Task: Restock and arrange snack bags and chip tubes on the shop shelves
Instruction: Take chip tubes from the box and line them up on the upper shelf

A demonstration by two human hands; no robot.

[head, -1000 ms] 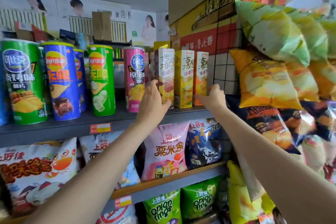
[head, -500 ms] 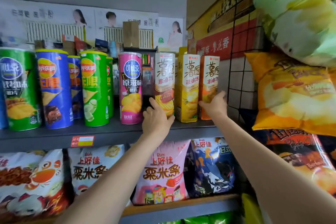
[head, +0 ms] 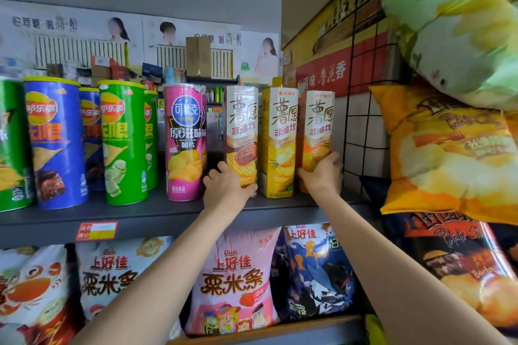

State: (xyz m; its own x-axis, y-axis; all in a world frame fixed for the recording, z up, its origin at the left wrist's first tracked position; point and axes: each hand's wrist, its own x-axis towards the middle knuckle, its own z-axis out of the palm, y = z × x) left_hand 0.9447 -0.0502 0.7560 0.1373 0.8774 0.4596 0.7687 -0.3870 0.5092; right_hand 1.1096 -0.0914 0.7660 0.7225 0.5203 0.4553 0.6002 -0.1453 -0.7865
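Three tall chip boxes stand side by side at the right end of the dark shelf (head: pixel 157 218). My left hand (head: pixel 224 190) grips the base of the brown box (head: pixel 241 123). My right hand (head: pixel 322 173) grips the lower part of the orange box (head: pixel 318 123). Between them stands the yellow box (head: pixel 279 134), untouched. Left of the boxes is a pink chip tube (head: pixel 183 140), then green tubes (head: pixel 123 140) and blue tubes (head: pixel 57 143) in a row.
A black wire grid (head: pixel 361 120) right of the boxes carries large yellow (head: pixel 448 154) and green snack bags (head: pixel 462 42). The shelf below holds pink (head: pixel 235 280), white (head: pixel 112 274) and dark blue bags (head: pixel 316 269). A price tag (head: pixel 96 230) sits on the shelf edge.
The view has closed in on the shelf. My left hand slid down to the base of the brown box, which now stands straight on the shelf. My right hand stays on the orange box.
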